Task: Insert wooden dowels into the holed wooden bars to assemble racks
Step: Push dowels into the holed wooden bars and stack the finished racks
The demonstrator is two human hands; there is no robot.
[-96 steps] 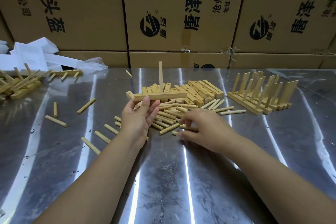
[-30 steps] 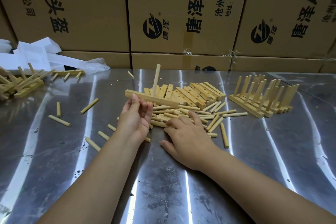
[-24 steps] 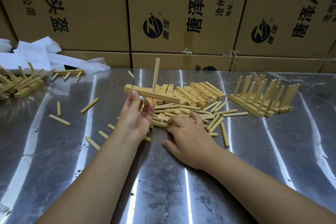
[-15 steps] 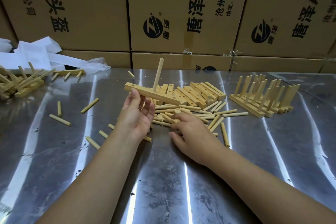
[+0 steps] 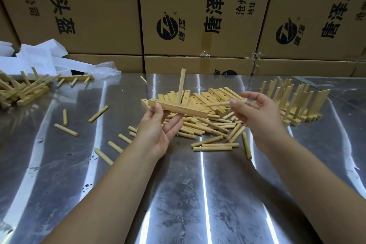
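Head view: holed bar (image 5: 178,108), one dowel (image 5: 181,85) upright in it, second dowel (image 5: 217,103) ready.
Bar at 12 o'clock above the table (image 5: 178,194), left hand (image 5: 158,130) gripping its near edge; right hand (image 5: 255,117), 2 o'clock, pinches second dowel level. Next, by judgement: tip it upright, meet a free hole, press.

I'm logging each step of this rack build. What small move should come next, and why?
Probably bring the dowel pinched in the right hand to an empty hole in the bar the left hand holds; only one upright dowel stands in it.
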